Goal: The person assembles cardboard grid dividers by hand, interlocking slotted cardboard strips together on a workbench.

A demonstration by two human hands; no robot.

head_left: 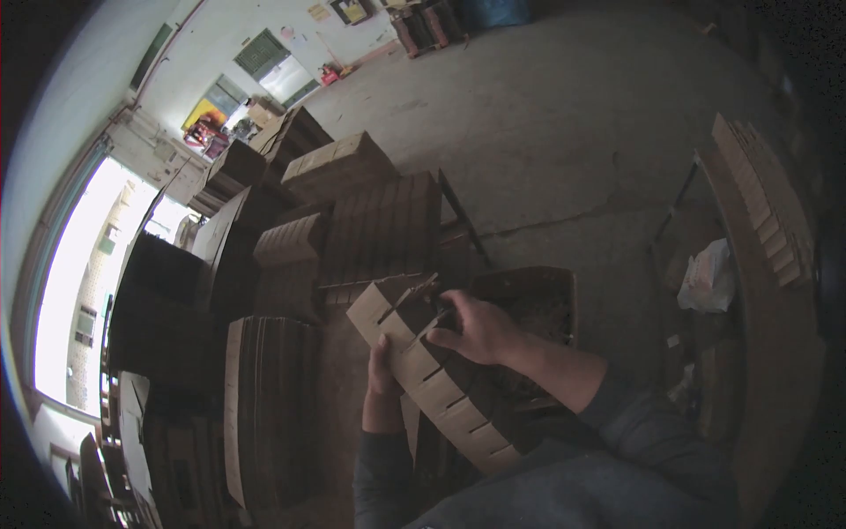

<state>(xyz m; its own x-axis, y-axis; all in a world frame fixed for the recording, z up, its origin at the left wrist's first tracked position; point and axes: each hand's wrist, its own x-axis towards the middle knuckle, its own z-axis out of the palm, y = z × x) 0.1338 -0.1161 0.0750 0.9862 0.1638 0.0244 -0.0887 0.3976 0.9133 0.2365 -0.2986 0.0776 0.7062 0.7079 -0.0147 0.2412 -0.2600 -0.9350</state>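
Observation:
A stack of slotted cardboard dividers (pixel 426 363) slants across in front of my body, its pale slotted edge facing up. My left hand (pixel 381 370) grips its left side, thumb laid over the edge and the fingers hidden behind. Near the stack's upper end my right hand (pixel 480 328) is closed, the thumb bent towards the cardboard. Between its fingers and the stack is something dark that I cannot make out. Ragged cardboard bits (pixel 421 287) stick out just beyond those fingertips.
Behind my right hand stands a bin (pixel 571 304) with dark scraps inside. Stacks of cardboard (pixel 379 225) fill the left side, with another bundle (pixel 233 406) nearer. To the right, a table (pixel 797 370) carries slotted cardboard strips (pixel 762 207); a white plastic bag (pixel 708 278) hangs beside it.

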